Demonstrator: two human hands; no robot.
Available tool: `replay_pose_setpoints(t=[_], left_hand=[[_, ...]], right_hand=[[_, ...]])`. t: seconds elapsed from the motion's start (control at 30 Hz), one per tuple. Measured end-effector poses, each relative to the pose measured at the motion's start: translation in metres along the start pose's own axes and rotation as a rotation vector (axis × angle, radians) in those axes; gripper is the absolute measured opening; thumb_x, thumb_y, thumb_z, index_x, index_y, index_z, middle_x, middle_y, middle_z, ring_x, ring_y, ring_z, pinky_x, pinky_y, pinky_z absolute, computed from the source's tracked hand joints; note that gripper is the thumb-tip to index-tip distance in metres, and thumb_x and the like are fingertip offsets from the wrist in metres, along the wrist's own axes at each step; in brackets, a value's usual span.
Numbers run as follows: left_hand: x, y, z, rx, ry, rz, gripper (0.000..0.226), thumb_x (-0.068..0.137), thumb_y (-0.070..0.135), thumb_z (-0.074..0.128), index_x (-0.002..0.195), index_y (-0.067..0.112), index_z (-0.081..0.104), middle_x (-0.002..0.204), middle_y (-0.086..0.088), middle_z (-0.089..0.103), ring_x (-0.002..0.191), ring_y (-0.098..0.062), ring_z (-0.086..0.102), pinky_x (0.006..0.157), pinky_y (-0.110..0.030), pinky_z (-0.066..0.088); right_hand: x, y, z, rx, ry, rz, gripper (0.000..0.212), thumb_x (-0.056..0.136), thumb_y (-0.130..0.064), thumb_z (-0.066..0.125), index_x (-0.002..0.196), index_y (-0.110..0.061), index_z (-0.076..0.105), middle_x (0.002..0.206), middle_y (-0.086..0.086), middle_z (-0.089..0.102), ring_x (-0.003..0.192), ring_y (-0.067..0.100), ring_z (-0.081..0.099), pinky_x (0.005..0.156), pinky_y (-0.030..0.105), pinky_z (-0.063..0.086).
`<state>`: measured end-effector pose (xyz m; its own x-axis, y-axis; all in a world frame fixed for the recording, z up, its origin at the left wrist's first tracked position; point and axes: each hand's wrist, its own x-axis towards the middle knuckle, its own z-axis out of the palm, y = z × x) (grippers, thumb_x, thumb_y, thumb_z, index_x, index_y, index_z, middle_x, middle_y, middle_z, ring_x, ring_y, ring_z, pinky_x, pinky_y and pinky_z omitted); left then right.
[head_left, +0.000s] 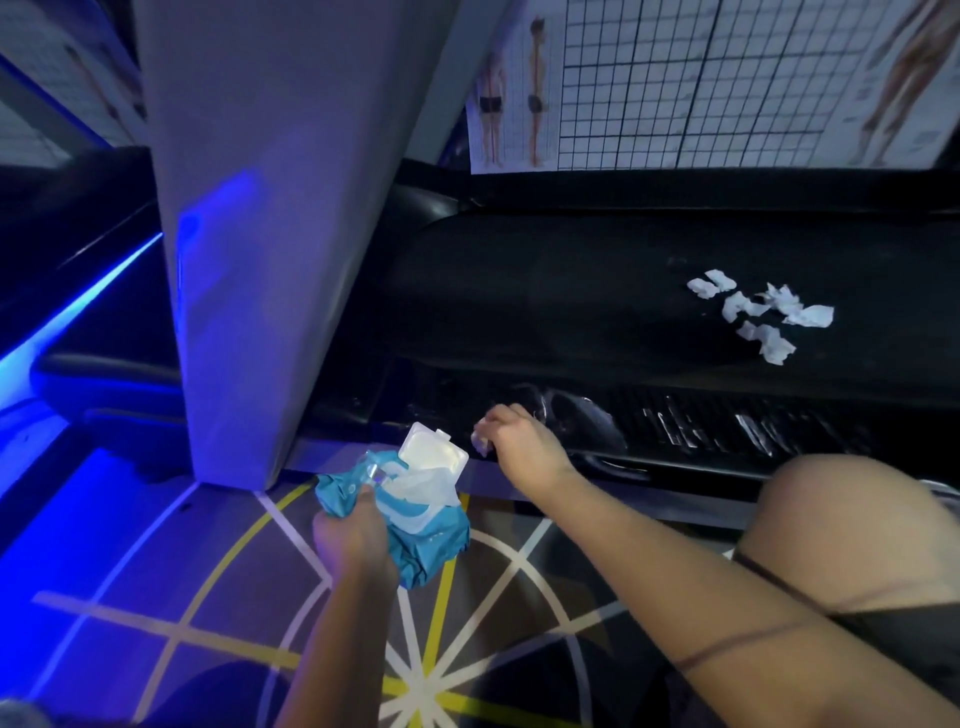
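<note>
My bare knee (852, 519) is at right. My left hand (358, 530) grips the blue plastic wipe pack (431, 540), white lid (434, 452) open, above the patterned floor (208, 597). My right hand (524, 441) pinches a small white wipe (480, 442) at the black treadmill edge (675, 431).

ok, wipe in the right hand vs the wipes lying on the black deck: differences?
The wipe is single, pinched in the right hand at the front edge of the black deck. The loose wipes are several, lying untouched farther up it. Both are white and crumpled.
</note>
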<state>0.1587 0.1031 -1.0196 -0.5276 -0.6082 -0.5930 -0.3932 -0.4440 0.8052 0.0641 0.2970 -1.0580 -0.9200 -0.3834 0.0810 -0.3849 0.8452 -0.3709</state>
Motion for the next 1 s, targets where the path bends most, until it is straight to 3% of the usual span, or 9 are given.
replay_pose_setpoints(t=[0.13,0.27,0.43,0.6,0.7,0.83,0.9,1.0], left_hand=[[0.003,0.005,0.001,-0.02,-0.004,0.005,0.032,0.103,0.021,0.071,0.132,0.015,0.059,0.126,-0.015,0.072,0.11,-0.041,0.073,0.095,-0.066,0.058],[0.001,0.003,0.002,-0.033,0.011,0.001,0.025,0.102,0.022,0.072,0.123,0.017,0.061,0.124,-0.015,0.073,0.109,-0.041,0.073,0.094,-0.066,0.059],[0.039,-0.026,0.005,-0.118,-0.008,-0.031,0.045,0.087,0.038,0.08,0.125,0.02,0.065,0.119,-0.013,0.076,0.099,-0.038,0.077,0.082,-0.067,0.061],[-0.005,0.004,0.009,-0.052,-0.007,-0.024,0.039,0.103,0.02,0.07,0.139,0.012,0.057,0.121,-0.013,0.069,0.111,-0.039,0.07,0.099,-0.06,0.058],[-0.008,0.004,0.008,-0.008,-0.007,-0.006,0.043,0.103,0.019,0.069,0.143,0.012,0.054,0.13,-0.016,0.068,0.119,-0.041,0.068,0.1,-0.058,0.058],[-0.008,0.008,0.007,0.05,0.013,-0.012,0.047,0.103,0.02,0.069,0.146,0.01,0.052,0.138,-0.017,0.065,0.127,-0.041,0.064,0.102,-0.057,0.056],[-0.008,0.009,0.009,0.069,0.03,-0.002,0.047,0.103,0.021,0.07,0.146,0.01,0.053,0.137,-0.016,0.066,0.126,-0.041,0.065,0.101,-0.056,0.057],[-0.014,0.007,0.016,0.066,0.02,-0.003,0.045,0.103,0.022,0.071,0.143,0.01,0.055,0.131,-0.015,0.068,0.121,-0.04,0.067,0.1,-0.057,0.057]], right_hand=[[0.014,0.002,-0.05,-0.154,-0.314,0.09,0.013,0.089,-0.006,0.059,0.095,-0.009,0.069,0.107,0.008,0.058,0.109,0.032,0.06,0.082,0.038,0.051],[0.016,0.042,-0.093,-0.306,-0.53,0.051,0.017,0.091,-0.005,0.058,0.101,-0.003,0.072,0.108,0.015,0.069,0.098,0.034,0.068,0.081,0.037,0.055],[0.027,0.07,-0.111,-0.023,-0.329,0.159,0.014,0.085,-0.018,0.071,0.095,-0.022,0.081,0.093,-0.003,0.077,0.089,0.012,0.069,0.085,0.028,0.055],[0.041,0.062,-0.08,0.093,-0.121,0.149,0.028,0.091,-0.01,0.058,0.105,-0.023,0.078,0.105,0.004,0.072,0.097,0.024,0.068,0.089,0.034,0.054],[0.042,0.053,-0.058,0.098,-0.17,0.077,0.032,0.095,-0.013,0.057,0.112,-0.032,0.076,0.107,0.0,0.063,0.096,0.021,0.063,0.088,0.03,0.051],[0.036,0.048,-0.037,0.046,-0.293,0.037,0.025,0.098,-0.032,0.052,0.113,-0.023,0.07,0.118,0.001,0.061,0.114,0.026,0.058,0.094,0.033,0.046],[0.032,0.058,-0.043,-0.014,-0.326,0.004,0.027,0.1,-0.024,0.05,0.116,-0.018,0.07,0.125,0.005,0.059,0.118,0.028,0.053,0.098,0.034,0.045],[0.03,0.08,-0.06,-0.073,-0.374,0.047,0.021,0.098,-0.027,0.057,0.103,-0.011,0.07,0.109,0.008,0.066,0.104,0.032,0.064,0.089,0.037,0.052]])
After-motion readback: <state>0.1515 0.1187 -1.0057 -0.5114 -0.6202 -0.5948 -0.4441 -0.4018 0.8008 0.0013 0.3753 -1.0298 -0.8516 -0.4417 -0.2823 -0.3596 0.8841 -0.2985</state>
